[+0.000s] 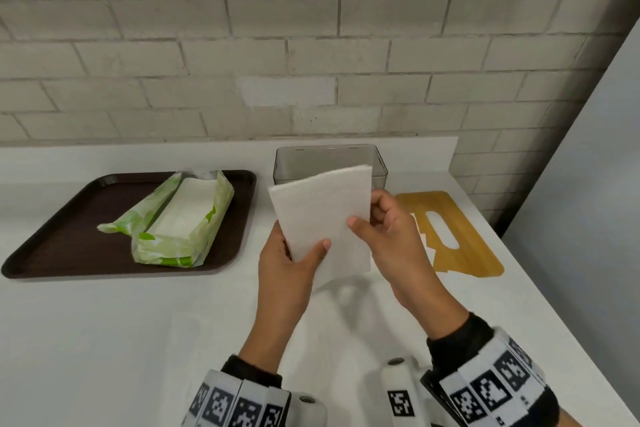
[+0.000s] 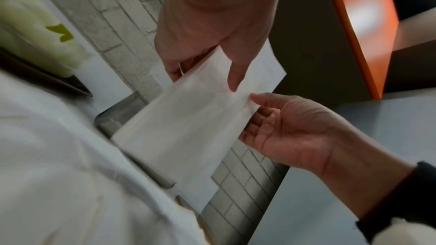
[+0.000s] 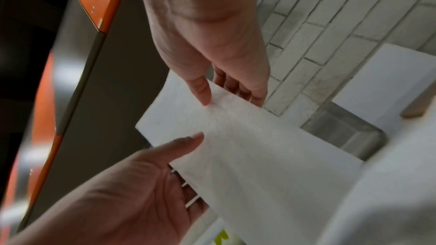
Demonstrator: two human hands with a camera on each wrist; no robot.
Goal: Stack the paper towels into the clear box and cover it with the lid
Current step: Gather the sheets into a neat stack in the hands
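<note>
Head cam: your left hand (image 1: 287, 263) and right hand (image 1: 388, 232) both pinch the paper towels (image 1: 322, 218), held up just in front of the clear box (image 1: 329, 159). Wrist cams: thumbs on top, fingers underneath. Light and floppy, I'd guess, so hold opposite edges.

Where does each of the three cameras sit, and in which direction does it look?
Head: on the person's head, looking forward and down at the counter; both hands hold the paper towel before the clear box.
Left wrist: along the left hand to the towel; the right hand shows too.
Right wrist: along the right hand; the left hand enters from below.
All three share the towel and both hands.
</note>
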